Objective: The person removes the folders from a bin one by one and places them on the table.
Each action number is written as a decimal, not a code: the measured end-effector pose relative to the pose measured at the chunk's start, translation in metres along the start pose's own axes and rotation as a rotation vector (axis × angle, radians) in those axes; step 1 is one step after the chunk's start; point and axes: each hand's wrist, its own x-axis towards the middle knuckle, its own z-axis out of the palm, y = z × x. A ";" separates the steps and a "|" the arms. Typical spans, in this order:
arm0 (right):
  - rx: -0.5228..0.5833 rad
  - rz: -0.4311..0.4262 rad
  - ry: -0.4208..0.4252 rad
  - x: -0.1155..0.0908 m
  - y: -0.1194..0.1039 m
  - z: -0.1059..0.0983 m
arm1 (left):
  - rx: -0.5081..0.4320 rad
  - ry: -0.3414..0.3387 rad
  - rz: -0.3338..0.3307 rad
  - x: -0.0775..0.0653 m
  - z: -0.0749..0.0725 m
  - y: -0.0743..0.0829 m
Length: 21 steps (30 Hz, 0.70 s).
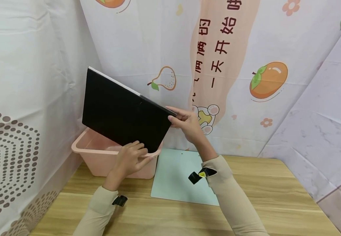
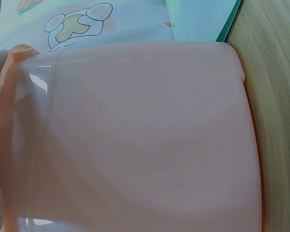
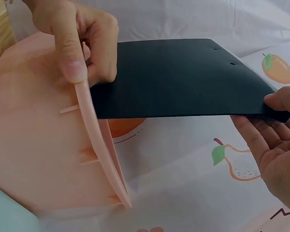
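Note:
A black flat board (image 1: 120, 108) slants over the pink plastic bin (image 1: 100, 164) in the head view, its lower edge down inside the rim. Two small holes show near one end of it in the right wrist view, and part of its top edge is white. My right hand (image 1: 189, 126) pinches the board's upper right corner between thumb and fingers. My left hand (image 1: 130, 159) grips the bin's near rim, thumb on the outer side and fingers curled over it, close against the board. The bin's wall (image 2: 150, 135) fills most of the left wrist view.
A mint green flat board (image 1: 177, 180) lies on the wooden table (image 1: 158, 219) beside the bin, partly under my right forearm. Printed cloth (image 1: 146, 32) hangs behind the table and along both sides.

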 end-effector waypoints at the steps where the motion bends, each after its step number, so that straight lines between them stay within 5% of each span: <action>1: 0.003 -0.004 0.001 0.000 0.000 -0.001 | -0.002 -0.003 -0.002 0.000 0.000 0.000; 21: 0.005 -0.128 0.084 -0.001 -0.017 -0.011 | 0.012 0.011 0.000 0.000 0.001 0.001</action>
